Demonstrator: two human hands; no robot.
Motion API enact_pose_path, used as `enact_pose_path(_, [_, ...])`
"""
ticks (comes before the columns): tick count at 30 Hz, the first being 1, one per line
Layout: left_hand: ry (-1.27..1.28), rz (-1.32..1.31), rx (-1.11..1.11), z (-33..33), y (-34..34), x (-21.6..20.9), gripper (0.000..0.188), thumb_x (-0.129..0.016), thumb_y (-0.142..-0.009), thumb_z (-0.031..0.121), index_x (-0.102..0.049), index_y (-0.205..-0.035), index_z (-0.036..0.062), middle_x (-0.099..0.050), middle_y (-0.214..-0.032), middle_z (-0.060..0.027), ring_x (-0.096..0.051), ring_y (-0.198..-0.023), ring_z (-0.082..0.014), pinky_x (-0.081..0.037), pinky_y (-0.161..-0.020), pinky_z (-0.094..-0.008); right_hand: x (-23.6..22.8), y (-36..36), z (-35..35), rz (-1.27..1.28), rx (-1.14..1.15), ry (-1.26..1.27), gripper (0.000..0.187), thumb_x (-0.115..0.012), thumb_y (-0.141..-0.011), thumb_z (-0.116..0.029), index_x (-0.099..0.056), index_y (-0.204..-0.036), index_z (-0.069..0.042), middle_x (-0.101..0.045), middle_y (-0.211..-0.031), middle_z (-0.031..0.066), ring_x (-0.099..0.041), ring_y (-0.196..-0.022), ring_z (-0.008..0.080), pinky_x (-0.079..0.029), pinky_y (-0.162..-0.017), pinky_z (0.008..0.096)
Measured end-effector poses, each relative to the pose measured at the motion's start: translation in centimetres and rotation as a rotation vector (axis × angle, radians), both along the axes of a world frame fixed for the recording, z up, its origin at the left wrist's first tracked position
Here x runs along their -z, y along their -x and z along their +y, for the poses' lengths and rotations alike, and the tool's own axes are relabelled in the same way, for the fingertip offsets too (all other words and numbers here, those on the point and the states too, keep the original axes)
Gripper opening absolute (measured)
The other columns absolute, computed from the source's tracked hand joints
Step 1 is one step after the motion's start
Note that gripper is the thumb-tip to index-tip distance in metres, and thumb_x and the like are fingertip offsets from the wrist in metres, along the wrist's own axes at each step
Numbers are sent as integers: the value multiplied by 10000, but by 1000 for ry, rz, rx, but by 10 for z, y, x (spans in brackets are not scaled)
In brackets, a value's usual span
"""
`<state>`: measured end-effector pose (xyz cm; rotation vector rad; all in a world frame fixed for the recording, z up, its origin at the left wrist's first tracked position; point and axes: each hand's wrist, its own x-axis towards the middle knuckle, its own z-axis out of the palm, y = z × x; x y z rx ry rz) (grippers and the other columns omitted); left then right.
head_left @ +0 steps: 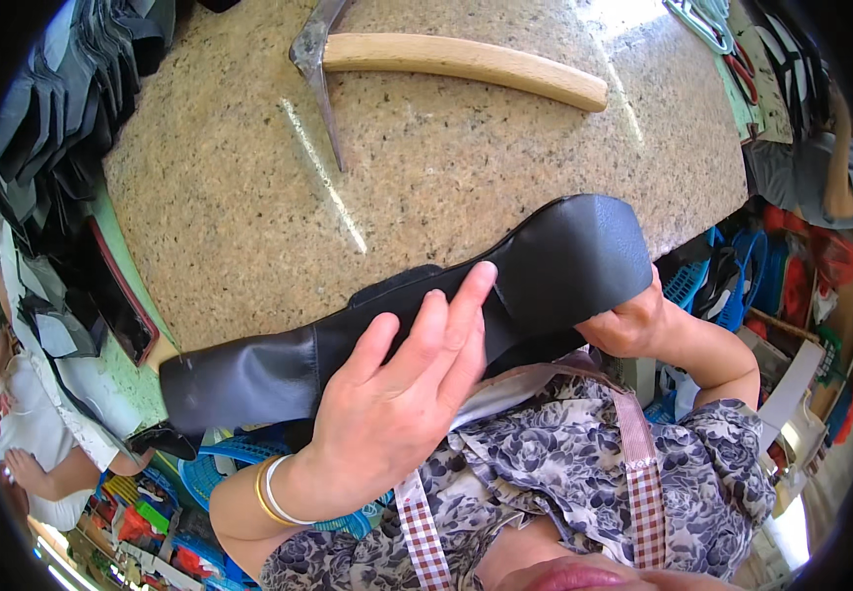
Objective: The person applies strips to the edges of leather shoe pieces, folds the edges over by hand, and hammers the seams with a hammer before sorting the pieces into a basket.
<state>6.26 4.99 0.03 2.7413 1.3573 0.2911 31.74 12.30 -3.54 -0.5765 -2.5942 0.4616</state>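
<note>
Head view: Black leather shoe upper in two bare hands at the edge of a stone worktop

From where I'm standing, that upper lies along the near edge of the speckled slab, close against the wearer's floral blouse. Its broad toe end points to the right and its smooth, wider end reaches the slab's left corner.

The left hand rests on it near the middle, fingers stretched out and a little apart; it is laid on the leather without closing round it. Two bangles, one gold and one white, circle that wrist. The right hand has hold of the toe end from the underside, its fingers partly hidden behind the leather.

Farther across the slab lies a hammer with a pale wooden handle and a thin, pointed metal head, well apart from both hands. Layered black leather pieces hang over at the far left. Beyond the left edge sits a co-worker in white; somebody in grey is off to the right.
</note>
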Motion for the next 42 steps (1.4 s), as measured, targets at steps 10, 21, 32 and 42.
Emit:
enact_pose_path(10, [55,71,-102,31,-57,2,193,-561,-754,164,-532,-921,70,-421,-1466,-140,-485,-775,-154,-371,-632,-280,-29,5,23,111,557,36,333,-484,-829,122,-602,-1138,86,-639,-1164,221,-603,-1139,355,-454,-1001,410])
enact_pose_path(21, [26,-129,-137,-5,43,-11,215,-627,-724,104,-668,-901,-12,-660,-1095,-128,-631,-908,-256,-521,-812,-373,-50,59,2,96,-36,201,700,-742,-727,-301,-514,-1255,97,-580,-1223,261,-570,-1163,379,-459,-999,403])
enact_pose_path(32, [409,-1139,-754,-13,84,2,993,-811,-643,-66,-245,-1452,46,-633,-1142,-139,-630,-980,-182,-509,-815,-269,-33,104,3,76,118,829,252,-646,-845,-90,-676,-1087,-29,-665,-783,186,-689,-711,284,-531,-593,382])
enact_pose_path(42, [173,-534,-178,12,104,5,275,-643,-678,67,-729,-939,61,-687,-870,-52,-617,-813,-211,-500,-714,-302,-30,96,-4,30,-155,408,441,-655,-743,-75,-628,-1181,-43,-618,-1239,137,-602,-1148,272,-530,-910,357])
